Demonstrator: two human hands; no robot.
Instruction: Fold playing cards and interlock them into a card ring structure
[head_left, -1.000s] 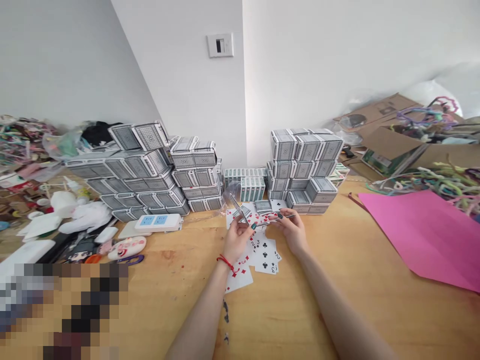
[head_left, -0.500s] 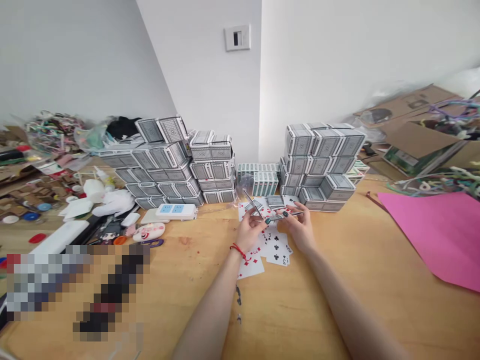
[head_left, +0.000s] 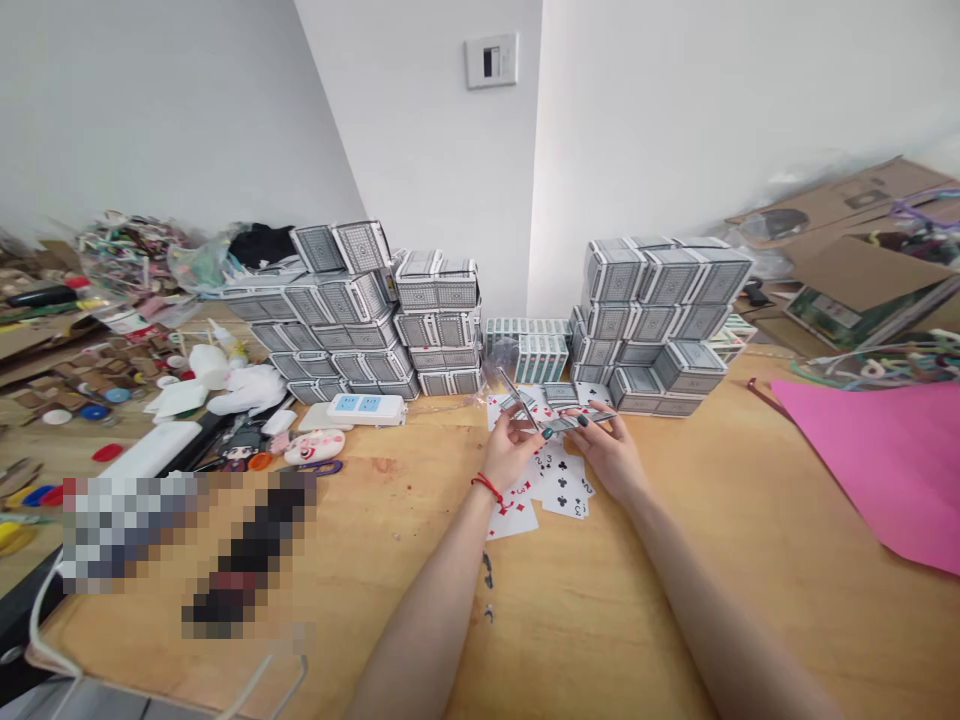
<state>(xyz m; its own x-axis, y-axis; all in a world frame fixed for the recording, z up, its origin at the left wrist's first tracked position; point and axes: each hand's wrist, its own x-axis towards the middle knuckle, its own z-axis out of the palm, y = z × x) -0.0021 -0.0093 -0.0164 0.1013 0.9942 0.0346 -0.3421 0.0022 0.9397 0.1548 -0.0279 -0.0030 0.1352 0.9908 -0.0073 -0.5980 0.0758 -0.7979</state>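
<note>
My left hand [head_left: 511, 456], with a red string bracelet at the wrist, pinches a playing card [head_left: 517, 397] that stands tilted on edge. The fingers of my right hand [head_left: 611, 455] are closed on another grey-backed card [head_left: 576, 421], which lies nearly flat. The two cards come close together between my hands; whether they touch, I cannot tell. Beneath them, several face-up cards [head_left: 564, 487] are spread on the table, a three of clubs among them. My fingers partly cover this spread.
Walls of stacked grey card boxes rise at left [head_left: 352, 335] and right [head_left: 664, 320]. Between them stands a row of green-and-white card packs [head_left: 541, 357]. A white power strip [head_left: 367, 409] lies left, a pink sheet [head_left: 877, 460] right. Craft clutter fills the far left.
The whole view has shifted, so everything appears further right and slightly higher. Both hands keep their cards in nearly the same pose.
</note>
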